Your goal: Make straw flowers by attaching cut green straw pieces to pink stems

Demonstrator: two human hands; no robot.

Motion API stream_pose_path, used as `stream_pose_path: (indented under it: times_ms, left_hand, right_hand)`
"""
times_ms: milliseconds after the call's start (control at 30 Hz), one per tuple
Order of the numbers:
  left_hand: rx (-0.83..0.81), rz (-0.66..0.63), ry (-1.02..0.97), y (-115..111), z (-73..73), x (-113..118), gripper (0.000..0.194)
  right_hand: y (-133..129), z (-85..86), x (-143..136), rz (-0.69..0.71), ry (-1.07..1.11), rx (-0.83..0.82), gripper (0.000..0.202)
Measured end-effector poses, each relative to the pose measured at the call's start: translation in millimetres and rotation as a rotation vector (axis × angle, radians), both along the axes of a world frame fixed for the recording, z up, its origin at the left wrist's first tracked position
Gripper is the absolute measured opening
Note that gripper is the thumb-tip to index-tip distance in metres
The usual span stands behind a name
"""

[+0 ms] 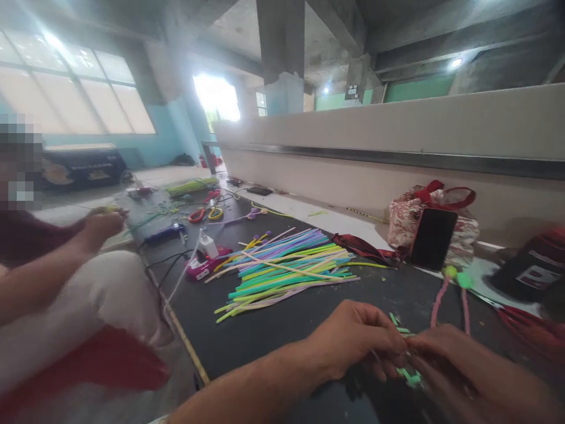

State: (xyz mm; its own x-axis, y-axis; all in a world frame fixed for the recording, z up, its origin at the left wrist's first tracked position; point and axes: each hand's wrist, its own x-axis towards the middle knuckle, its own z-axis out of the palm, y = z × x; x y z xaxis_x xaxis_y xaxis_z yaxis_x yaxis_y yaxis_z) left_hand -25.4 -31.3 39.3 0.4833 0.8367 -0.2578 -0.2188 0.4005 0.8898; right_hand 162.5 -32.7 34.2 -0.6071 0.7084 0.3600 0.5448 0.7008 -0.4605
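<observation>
Low in the head view, my left hand (362, 338) is closed in a pinch, its fingertips meeting those of my right hand (459, 356). My right hand is blurred, its fingers also pressed together. What they pinch between them is too small and smeared to name. Small green pieces (412, 377) lie on the dark table (282, 347) around the fingertips. A pile of coloured fuzzy sticks (291, 265) is spread beyond my left hand. Two pink stems with yellow and green tops (463, 280) stand just beyond my right hand.
A phone (433, 238) leans against a patterned bag (404, 218) at the back right, near a dark bag (536, 268). A power strip (203, 268) with a white plug, scissors (215, 213) and cables lie left. Another person's hand (106, 227) is at the far left.
</observation>
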Motion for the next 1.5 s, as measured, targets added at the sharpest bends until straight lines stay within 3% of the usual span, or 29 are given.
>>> stream_pose_path:
  times_ms: [100,200,400,533,967,1167,1367,1500]
  left_hand:
    - [-0.029,0.006,0.018,0,-0.1,0,0.013]
    - [-0.056,-0.001,0.021,1,-0.5,0,0.013]
    - [-0.021,0.015,-0.015,-1,1.5,2,0.021]
    - [0.010,0.100,-0.030,-3,1.6,4,0.021]
    - [0.018,0.207,-0.010,-2,-1.3,7,0.020]
    - [0.040,0.091,0.012,1,5.7,0,0.024]
    - [-0.025,0.028,0.041,1,1.3,1,0.021]
    - [-0.063,0.013,0.036,3,-2.0,1,0.022]
  right_hand:
    - [-9,19.8,-9,-0.044,-0.069,0.013,0.012]
    - [-10,28.3,-13,-0.058,-0.103,-0.034,0.013]
    - [-7,22.5,-12,-0.229,0.036,-0.212,0.015]
    - [-7,19.0,-17,-0.340,0.197,-0.391,0.021]
    - [-13,13.2,-32,-0.281,0.420,-0.500,0.023]
    - [-4,13.7,-19,-0.271,0.330,-0.339,0.013]
    - [3,13.5,-10,0.017,0.225,-0.079,0.022]
    - [6,8.0,-8,0.033,0.105,0.075,0.015]
